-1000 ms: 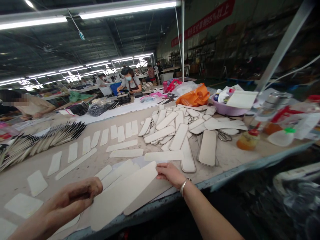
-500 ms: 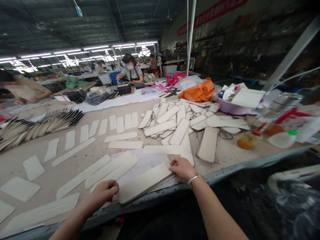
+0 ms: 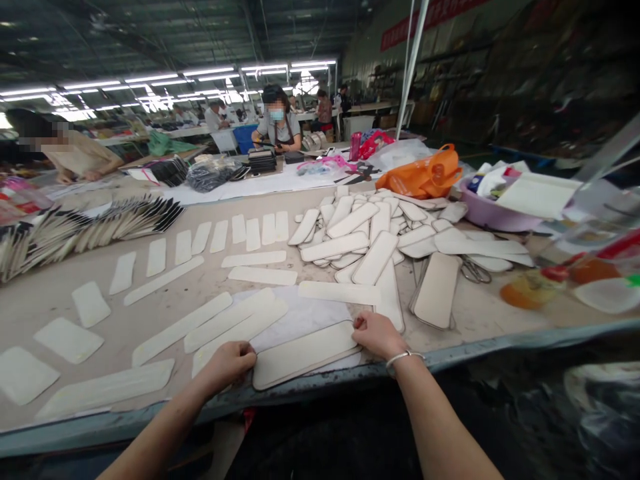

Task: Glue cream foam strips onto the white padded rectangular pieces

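A long cream panel with rounded corners and a dark edge [image 3: 305, 350] lies near the table's front edge, over at least one similar piece. My right hand [image 3: 377, 335] pinches its right end between thumb and fingers; a bracelet circles that wrist. At the left end, my left hand [image 3: 230, 363] is closed, its thumb and fingertips on the panel's edge. Beneath the panel spreads a white sheet [image 3: 300, 310]. Just beyond, a narrow pale strip [image 3: 340, 292] lies crosswise, and several longer pale strips [image 3: 183, 328] rest left of my hands.
A heap of cream panels [image 3: 375, 223] covers the table's middle right. Behind it are an orange bag [image 3: 423, 175] and a purple basin [image 3: 495, 208]. A bottle of amber liquid [image 3: 533, 288] stands at right. Fanned pieces [image 3: 90, 230] lie at far left. A co-worker [image 3: 280, 127] sits opposite.
The upper panel has come down to lie nearly in line with the piece below. My left hand has moved up to its left end. The view has shifted slightly left.
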